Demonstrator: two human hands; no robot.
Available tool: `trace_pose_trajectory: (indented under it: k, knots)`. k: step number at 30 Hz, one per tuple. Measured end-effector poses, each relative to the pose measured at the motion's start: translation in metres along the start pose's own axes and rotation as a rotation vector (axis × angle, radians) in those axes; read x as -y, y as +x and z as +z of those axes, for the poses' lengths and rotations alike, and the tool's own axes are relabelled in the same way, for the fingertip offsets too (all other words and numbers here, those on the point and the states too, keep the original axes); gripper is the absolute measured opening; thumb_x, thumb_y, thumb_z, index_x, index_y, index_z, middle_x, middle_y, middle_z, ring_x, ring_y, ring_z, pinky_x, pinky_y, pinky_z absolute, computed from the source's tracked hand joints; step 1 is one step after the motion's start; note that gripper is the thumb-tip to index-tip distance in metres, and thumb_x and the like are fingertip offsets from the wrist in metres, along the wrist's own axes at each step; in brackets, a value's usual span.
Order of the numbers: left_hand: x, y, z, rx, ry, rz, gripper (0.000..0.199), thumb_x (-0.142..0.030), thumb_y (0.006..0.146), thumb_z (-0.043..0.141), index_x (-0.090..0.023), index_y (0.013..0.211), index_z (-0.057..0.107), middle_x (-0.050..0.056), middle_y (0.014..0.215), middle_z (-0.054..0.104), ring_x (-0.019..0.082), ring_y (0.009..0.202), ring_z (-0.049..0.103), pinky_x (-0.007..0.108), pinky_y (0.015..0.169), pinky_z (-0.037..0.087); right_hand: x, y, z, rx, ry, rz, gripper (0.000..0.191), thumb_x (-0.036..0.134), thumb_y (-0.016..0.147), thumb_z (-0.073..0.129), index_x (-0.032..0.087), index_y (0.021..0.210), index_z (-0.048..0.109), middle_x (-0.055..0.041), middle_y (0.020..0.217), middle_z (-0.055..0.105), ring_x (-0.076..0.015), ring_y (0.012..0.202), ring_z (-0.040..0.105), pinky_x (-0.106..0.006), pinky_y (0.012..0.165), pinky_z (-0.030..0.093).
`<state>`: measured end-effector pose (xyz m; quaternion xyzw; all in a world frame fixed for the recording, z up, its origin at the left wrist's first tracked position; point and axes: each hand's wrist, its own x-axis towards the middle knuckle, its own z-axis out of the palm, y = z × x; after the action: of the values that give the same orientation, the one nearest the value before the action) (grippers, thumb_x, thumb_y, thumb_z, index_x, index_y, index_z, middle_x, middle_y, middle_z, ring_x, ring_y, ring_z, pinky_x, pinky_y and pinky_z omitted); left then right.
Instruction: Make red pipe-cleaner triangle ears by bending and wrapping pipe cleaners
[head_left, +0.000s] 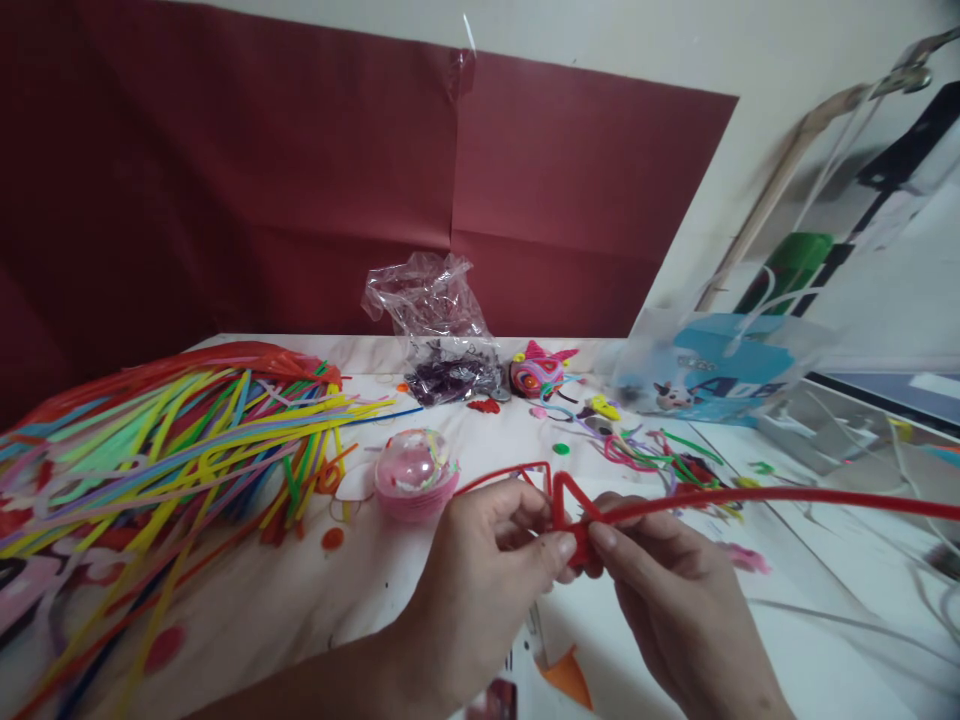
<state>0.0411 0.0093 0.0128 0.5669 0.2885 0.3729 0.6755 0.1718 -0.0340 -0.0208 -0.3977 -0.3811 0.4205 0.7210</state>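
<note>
Between my two hands is a red pipe cleaner (787,494), bent into pointed zigzags near the fingers, with one long end running off to the right edge. My left hand (480,580) pinches the bent part between thumb and fingers. Close beside it, my right hand (667,585) also grips the pipe cleaner, thumb on top. A small red bundle lies between the thumb tips, partly hidden by them. Just beyond my left hand sits a clear plastic ball (414,470) with pink strands wound round its lower half.
Many coloured pipe cleaners (225,440) spread across the left of the table. Behind stand a crinkled clear bag (435,310) with dark contents and a pink decorated ball (536,372). Loose scraps (637,450) and a blue-white carrier bag (720,365) are at right.
</note>
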Motion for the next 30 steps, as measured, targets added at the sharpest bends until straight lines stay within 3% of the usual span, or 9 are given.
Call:
trace_pose_trajectory:
  k: [5, 12, 25, 30]
  knots:
    - [-0.0033, 0.002, -0.0002, -0.046, -0.01, -0.094, 0.01, -0.013, 0.068, 0.06, -0.013, 0.06, 0.054, 0.002, 0.056, 0.062, 0.01, 0.052, 0.057, 0.02, 0.049, 0.043, 0.0036, -0.0008, 0.0007, -0.003, 0.019, 0.045, 0.016, 0.032, 0.066, 0.075, 0.017, 0.072, 0.072, -0.0035, 0.062, 0.065, -0.0136, 0.056, 0.054, -0.022, 0.053, 0.047]
    - [-0.0044, 0.0021, -0.0008, -0.041, 0.038, -0.133, 0.009, -0.014, 0.068, 0.059, -0.013, 0.061, 0.053, 0.0, 0.053, 0.059, 0.009, 0.047, 0.056, 0.018, 0.045, 0.041, 0.0065, 0.0025, -0.0009, 0.03, 0.061, 0.016, 0.012, 0.025, 0.07, 0.072, 0.016, 0.063, 0.069, -0.001, 0.063, 0.062, -0.0111, 0.061, 0.053, -0.017, 0.057, 0.046]
    - [-0.0068, -0.0009, 0.0004, -0.07, 0.152, -0.107, 0.013, -0.013, 0.068, 0.055, -0.016, 0.057, 0.048, -0.002, 0.05, 0.056, 0.009, 0.044, 0.054, 0.018, 0.044, 0.04, 0.0088, 0.0005, 0.0033, -0.061, 0.001, -0.037, 0.015, 0.03, 0.064, 0.077, 0.017, 0.06, 0.07, -0.0014, 0.057, 0.06, -0.0118, 0.055, 0.049, -0.019, 0.052, 0.044]
    - [-0.0063, -0.0002, 0.0002, -0.083, 0.158, -0.095, 0.014, -0.012, 0.068, 0.055, -0.017, 0.057, 0.046, -0.003, 0.05, 0.056, 0.009, 0.044, 0.054, 0.018, 0.044, 0.041, 0.0085, 0.0019, 0.0013, -0.041, -0.021, -0.058, 0.014, 0.03, 0.065, 0.076, 0.018, 0.061, 0.071, -0.0011, 0.058, 0.06, -0.0118, 0.055, 0.051, -0.019, 0.053, 0.046]
